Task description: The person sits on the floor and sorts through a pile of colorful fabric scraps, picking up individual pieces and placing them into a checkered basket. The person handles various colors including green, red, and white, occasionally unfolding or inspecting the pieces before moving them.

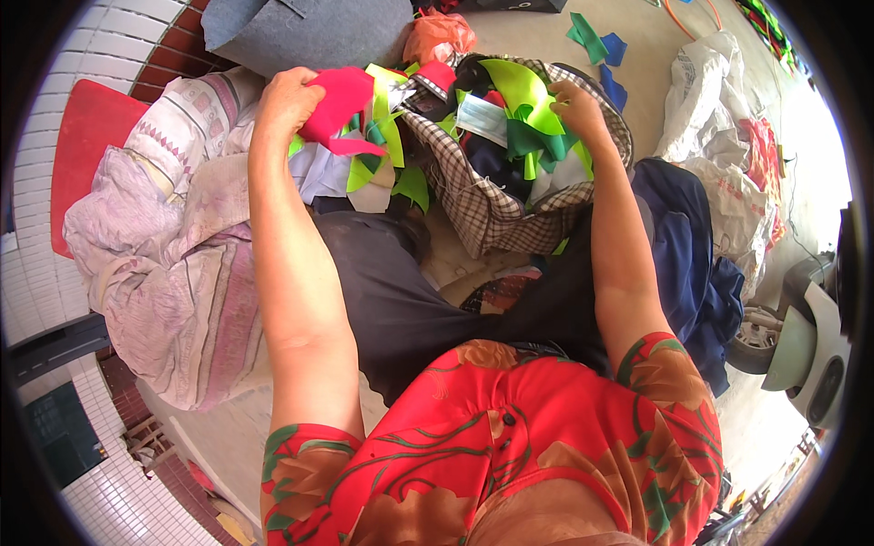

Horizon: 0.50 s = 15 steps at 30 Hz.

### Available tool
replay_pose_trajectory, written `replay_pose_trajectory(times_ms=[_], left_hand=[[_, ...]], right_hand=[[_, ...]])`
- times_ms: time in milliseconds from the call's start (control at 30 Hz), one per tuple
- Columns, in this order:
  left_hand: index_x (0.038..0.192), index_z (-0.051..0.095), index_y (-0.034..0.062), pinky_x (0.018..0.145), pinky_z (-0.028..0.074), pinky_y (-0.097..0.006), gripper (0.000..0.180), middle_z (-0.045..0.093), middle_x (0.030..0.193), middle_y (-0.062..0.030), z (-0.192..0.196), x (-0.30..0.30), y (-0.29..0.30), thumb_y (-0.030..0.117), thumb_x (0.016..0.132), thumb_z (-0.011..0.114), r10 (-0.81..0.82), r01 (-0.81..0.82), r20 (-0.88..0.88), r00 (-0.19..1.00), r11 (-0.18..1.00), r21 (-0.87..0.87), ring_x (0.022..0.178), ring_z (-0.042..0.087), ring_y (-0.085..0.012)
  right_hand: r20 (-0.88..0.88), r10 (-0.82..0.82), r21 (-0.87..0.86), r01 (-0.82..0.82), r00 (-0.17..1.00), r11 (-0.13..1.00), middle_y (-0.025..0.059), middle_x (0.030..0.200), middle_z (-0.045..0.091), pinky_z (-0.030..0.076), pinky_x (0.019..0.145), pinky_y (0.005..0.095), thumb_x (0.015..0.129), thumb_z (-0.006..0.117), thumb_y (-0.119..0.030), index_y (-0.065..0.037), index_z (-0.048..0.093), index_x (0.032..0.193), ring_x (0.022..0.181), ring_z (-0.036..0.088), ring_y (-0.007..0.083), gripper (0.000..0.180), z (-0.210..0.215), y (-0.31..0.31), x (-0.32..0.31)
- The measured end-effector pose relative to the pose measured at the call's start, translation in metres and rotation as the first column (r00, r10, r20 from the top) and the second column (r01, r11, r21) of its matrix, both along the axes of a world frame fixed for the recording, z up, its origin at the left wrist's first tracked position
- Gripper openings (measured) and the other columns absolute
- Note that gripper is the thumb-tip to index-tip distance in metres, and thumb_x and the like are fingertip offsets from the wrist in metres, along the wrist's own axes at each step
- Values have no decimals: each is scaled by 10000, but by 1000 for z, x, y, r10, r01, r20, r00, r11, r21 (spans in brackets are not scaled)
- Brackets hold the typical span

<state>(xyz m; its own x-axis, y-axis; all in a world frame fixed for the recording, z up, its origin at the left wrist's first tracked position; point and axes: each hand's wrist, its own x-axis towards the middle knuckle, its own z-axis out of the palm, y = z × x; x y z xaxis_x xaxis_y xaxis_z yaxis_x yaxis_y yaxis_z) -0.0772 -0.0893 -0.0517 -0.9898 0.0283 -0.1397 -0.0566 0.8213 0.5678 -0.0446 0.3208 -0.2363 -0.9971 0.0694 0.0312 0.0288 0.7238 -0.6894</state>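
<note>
My left hand (287, 102) is raised and closed around a bright pink fabric scrap (342, 107), with lime-green and white scraps (382, 150) bunched just below it. My right hand (575, 107) reaches into a brown checked cloth bag (487, 218) and pinches green fabric scraps (528, 136) lying on top of the pile inside. The bag is full of scraps: lime green, dark green, red, navy and a pale blue piece (481, 116). It sits open on the floor in front of my knees, between my two arms.
A pale patterned cloth bundle (173, 264) lies at left against a red board (86, 136). Grey felt sheets (300, 32) sit at the top, a navy garment (692, 264) at right, white sacks (719, 118) beyond it, and a scooter (801, 346) at far right.
</note>
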Motion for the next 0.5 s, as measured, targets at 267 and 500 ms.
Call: replay_pose_trajectory(times_ms=[267,500], left_hand=[[1125,576,19,851,449,-344,480,606,1080,-189,0,5,4,288,738,662,-28,-5,-135,990,971,-239,996,588,-266],[1105,590,67,843,443,-394,427,625,1049,-144,11,24,53,335,774,614,-185,126,-186,965,949,-289,990,584,-307]], right_hand=[[489,251,352,-452,835,819,139,1100,598,460,857,394,647,687,-176,-115,519,1191,1036,556,301,573,-42,-53,20],[228,368,237,-418,901,877,168,867,642,478,743,438,692,631,-164,-62,615,858,851,606,358,195,-20,-74,21]])
